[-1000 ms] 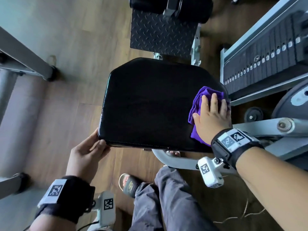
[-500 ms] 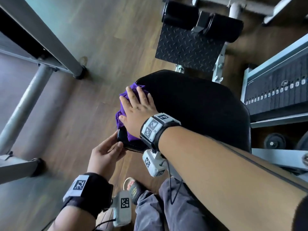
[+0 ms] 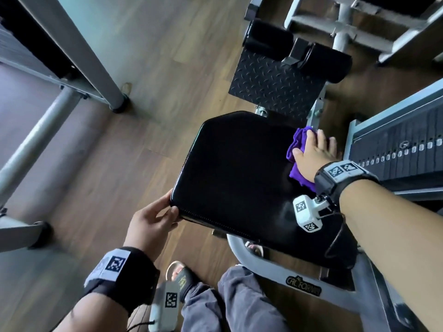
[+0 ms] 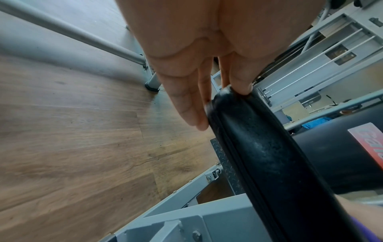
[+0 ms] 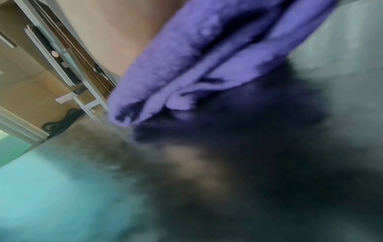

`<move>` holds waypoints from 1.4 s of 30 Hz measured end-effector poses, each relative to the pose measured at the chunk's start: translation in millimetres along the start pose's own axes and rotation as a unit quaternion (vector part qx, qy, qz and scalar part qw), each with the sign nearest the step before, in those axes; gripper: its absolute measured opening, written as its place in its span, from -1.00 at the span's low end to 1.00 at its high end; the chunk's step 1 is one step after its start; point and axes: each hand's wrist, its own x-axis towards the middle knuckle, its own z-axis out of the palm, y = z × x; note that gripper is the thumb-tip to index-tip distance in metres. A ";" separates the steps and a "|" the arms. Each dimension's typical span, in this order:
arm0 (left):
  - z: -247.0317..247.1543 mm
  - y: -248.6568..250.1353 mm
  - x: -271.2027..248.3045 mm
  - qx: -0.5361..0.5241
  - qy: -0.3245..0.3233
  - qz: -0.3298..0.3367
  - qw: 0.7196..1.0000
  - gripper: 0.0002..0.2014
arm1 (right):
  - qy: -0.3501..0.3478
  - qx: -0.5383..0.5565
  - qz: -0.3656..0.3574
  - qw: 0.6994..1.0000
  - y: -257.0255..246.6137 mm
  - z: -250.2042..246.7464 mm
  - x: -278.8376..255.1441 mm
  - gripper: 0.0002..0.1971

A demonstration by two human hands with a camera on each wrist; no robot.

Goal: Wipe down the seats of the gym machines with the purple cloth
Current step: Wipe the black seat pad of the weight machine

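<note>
Purple cloth [image 3: 298, 149] at the seat's far-right corner

It lay bunched on the black seat [image 3: 239, 173] under the flat, pressing right hand [image 3: 314, 152] — the left hand [image 3: 153, 219] gripped the near-left corner; even, overlapping strokes should serve best.

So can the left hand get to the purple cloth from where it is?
Probably not without letting go. The left hand holds the seat's near corner, and the purple cloth lies under the right hand at the far side.
</note>
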 end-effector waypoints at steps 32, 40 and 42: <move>2.9 -5.2 2.3 -0.019 -0.002 -0.027 0.999 -0.62 | 0.038 0.016 -0.079 0.996 -70.2 46.0 -126.1 -0.25; -7.5 5.6 9.0 -0.013 -0.019 -0.045 0.999 -0.67 | 0.040 -0.076 -0.320 0.944 -116.0 85.7 -207.3 -0.21; -8.7 5.6 9.2 -0.004 -0.014 -0.043 0.999 -0.64 | 0.052 -0.090 -0.322 0.941 -76.4 89.8 -205.3 -0.21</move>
